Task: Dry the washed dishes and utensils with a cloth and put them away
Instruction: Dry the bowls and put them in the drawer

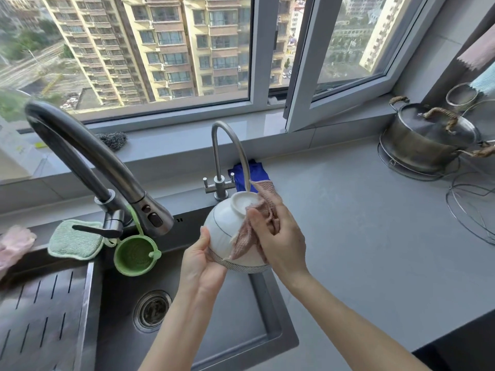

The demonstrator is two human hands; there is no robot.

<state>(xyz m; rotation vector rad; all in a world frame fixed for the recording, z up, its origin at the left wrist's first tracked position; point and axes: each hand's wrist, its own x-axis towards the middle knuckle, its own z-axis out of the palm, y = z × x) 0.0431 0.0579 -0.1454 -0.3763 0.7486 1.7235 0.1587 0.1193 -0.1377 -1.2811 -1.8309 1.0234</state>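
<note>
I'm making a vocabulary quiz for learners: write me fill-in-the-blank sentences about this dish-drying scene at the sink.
The white ceramic bowl is held ____ in the left hand, foot ring up.
The right hand holds a ____ waffle-weave cloth against it.
The lidded steel pot stands on the grey counter to the person's ____.
Missing: upside down; pink; right.

Home kitchen, high-rise flat. Dark sink (281, 341) set in grey counter (375, 236), drain (152, 310) in basin, slotted tray (40, 317) at sink's left edge. Pull-down faucet (88, 159) and small tap (218, 156) at sink's back edge. Sponge (75, 242), green strainer (135, 257) beside faucet; steel wool (112, 140) on sill (187, 135). Lidded pot (426, 143) on wire stand (396, 167) at counter's far right corner. Window (258, 49) behind looks onto apartment blocks (166, 44).
</note>
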